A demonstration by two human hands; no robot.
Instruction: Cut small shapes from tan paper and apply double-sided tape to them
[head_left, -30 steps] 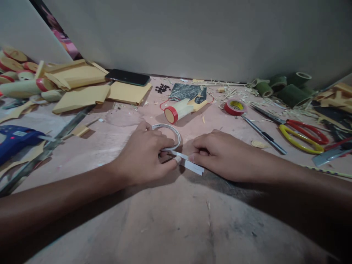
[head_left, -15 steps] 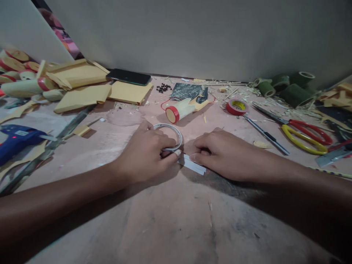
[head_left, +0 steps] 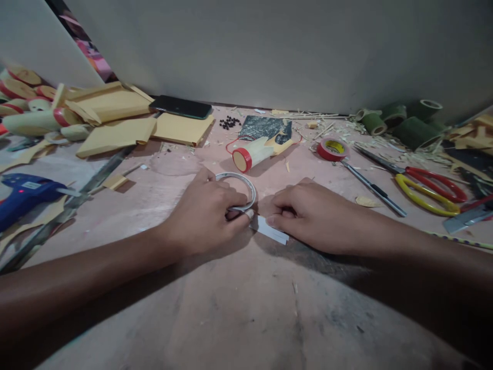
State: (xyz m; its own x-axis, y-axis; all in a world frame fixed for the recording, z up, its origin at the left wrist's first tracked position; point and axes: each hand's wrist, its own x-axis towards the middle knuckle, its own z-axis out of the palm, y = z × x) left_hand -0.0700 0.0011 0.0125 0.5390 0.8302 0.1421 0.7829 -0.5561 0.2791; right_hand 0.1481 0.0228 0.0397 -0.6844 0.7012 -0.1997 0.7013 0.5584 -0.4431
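Note:
My left hand point(head_left: 210, 216) is closed on a thin, nearly used-up roll of tape point(head_left: 252, 192), its fingers inside and around the pale ring. Just right of the roll, a short white tape strip point(head_left: 271, 231) lies on the table, with what look like parallel lines along it. My left thumb reaches the strip's left end. My right hand point(head_left: 304, 216) is closed, fingers curled, with the thumb tip against the strip's upper edge; the grip itself is partly hidden. Beyond both hands lies a bamboo tube piece point(head_left: 256, 154) with a red-banded end.
Red tape point(head_left: 333, 150), a cutter knife point(head_left: 373, 189) and scissors point(head_left: 427, 190) lie to the right. Green tubes point(head_left: 416, 132) stand behind them among shavings. Leftward are a blue glue gun point(head_left: 29, 195), a metal ruler point(head_left: 92, 180), yellow envelopes point(head_left: 115, 136) and a phone point(head_left: 181, 107).

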